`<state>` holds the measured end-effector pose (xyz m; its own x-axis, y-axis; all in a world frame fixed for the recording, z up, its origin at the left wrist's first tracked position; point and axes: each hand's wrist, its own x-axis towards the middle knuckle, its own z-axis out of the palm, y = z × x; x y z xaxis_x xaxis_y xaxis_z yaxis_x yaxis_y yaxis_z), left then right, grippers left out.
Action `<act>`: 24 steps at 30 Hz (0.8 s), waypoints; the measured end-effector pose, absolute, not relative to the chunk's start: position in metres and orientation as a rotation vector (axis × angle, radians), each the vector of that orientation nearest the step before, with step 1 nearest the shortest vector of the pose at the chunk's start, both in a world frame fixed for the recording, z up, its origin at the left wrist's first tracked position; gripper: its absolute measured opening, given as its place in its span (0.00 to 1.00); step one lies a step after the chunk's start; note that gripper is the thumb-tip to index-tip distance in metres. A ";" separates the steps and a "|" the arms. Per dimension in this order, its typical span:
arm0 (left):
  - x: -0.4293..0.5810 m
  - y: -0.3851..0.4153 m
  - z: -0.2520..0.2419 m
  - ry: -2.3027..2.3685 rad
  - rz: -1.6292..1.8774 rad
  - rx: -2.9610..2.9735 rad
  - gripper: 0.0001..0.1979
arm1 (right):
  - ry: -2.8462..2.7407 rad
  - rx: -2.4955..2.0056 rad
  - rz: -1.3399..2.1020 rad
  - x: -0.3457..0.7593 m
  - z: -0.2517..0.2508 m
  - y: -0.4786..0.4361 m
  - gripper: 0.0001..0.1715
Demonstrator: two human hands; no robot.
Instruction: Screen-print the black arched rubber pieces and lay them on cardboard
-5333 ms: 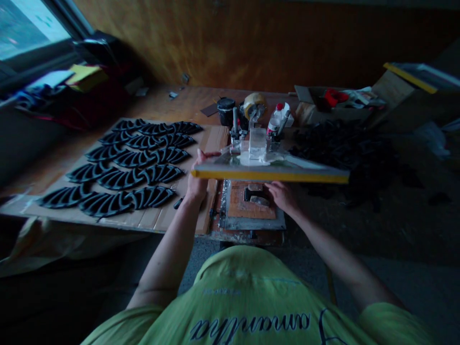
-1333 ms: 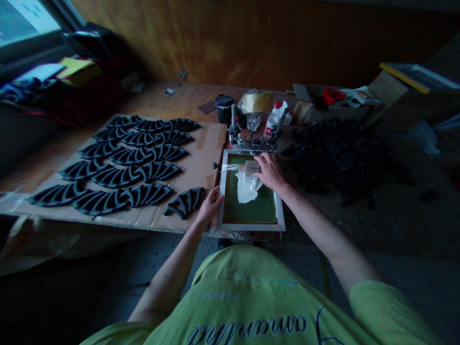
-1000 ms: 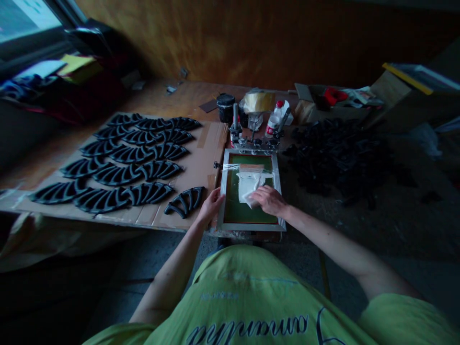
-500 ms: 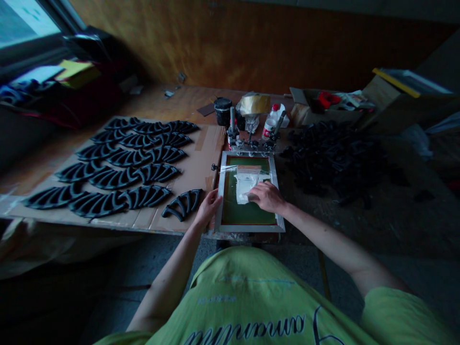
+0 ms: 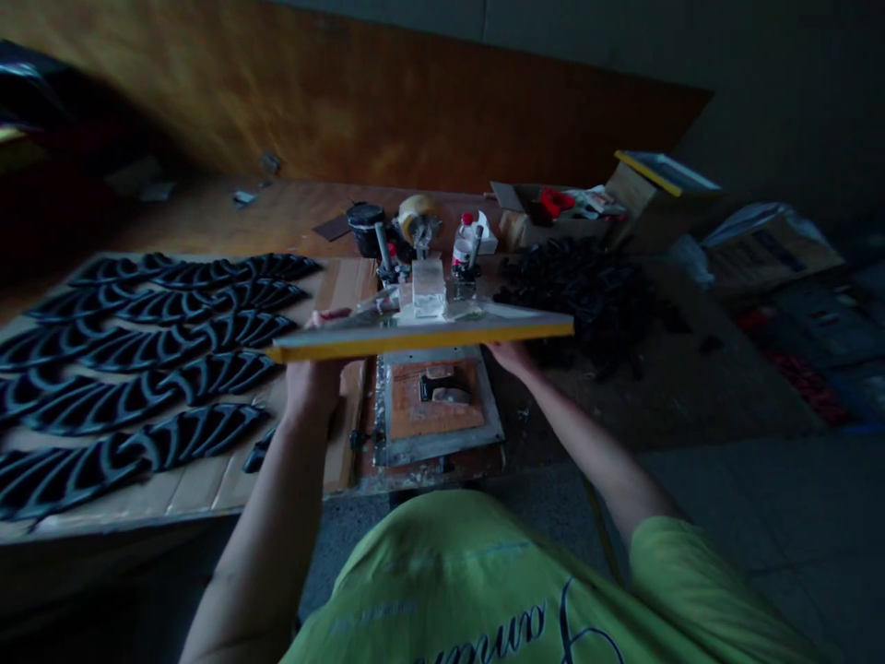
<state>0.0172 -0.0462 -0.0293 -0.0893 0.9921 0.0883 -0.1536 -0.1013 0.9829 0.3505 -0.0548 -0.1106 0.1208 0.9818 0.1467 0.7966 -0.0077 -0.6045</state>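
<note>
A screen-printing frame [image 5: 429,337] with a yellow front edge is tilted up, its near end raised above the base. My left hand [image 5: 314,373] grips its left end, with fingers curled over the top. Only the wrist side of my right hand [image 5: 510,355] shows below the frame's right part; its fingers are hidden. On the printing base [image 5: 494,420] below lies a brown board [image 5: 407,406], and a small curved black piece [image 5: 446,387] sits on it. White cloth or paper [image 5: 429,290] shows at the frame's far side.
Rows of black curved pieces [image 5: 200,360] lie on cardboard at left. A heap of black pieces [image 5: 587,304] is at right. Behind the frame stand a black tub [image 5: 366,229], a red-capped bottle [image 5: 465,238] and an open carton [image 5: 532,221].
The frame has gone from lying flat to raised, exposing the base. My right hand has left the white cloth or paper and moved to the frame's right side. The view has shifted right.
</note>
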 end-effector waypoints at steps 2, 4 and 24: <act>0.027 -0.030 -0.014 1.045 1.469 1.116 0.22 | -1.894 -1.840 0.468 0.330 -0.137 -0.080 0.15; 0.035 -0.018 -0.004 1.023 1.508 1.079 0.22 | -2.079 -1.867 0.419 0.306 -0.155 -0.099 0.17; 0.032 -0.121 -0.120 1.292 0.969 0.778 0.31 | -2.188 -1.525 0.343 0.309 -0.146 -0.122 0.08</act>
